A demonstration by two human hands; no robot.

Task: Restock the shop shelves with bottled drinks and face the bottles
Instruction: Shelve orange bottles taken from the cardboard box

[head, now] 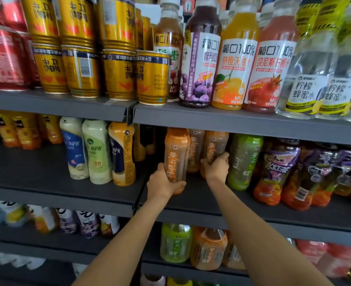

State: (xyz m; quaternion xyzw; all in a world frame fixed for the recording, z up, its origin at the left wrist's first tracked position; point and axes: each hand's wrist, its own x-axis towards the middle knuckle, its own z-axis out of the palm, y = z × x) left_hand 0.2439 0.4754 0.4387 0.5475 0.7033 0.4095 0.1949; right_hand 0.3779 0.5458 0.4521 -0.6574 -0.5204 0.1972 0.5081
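Both bare forearms reach up and forward to the middle shelf [191, 205], right bay, near its left end. Left hand [162, 183] wraps the lower half of an orange-labelled tea bottle [176, 153], thumb on the left side, fingers curled round the base; the bottle is upright, close to the shelf's front edge, base looks slightly lifted or just touching, hard to tell. Right hand [216, 167] is clasped on a second orange tea bottle [214, 148] further back, palm over its lower part, wrist bent up. A third orange bottle [195, 150] stands between the two, deeper in. Green tea bottle [243, 162] just right of the right hand, then purple-and-orange iced tea bottles [273, 172] towards the shelf's right end. Milk tea bottles [98, 151] stand on the left bay. Gold cans [119, 73] and juice bottles [232, 73] on the upper shelf.
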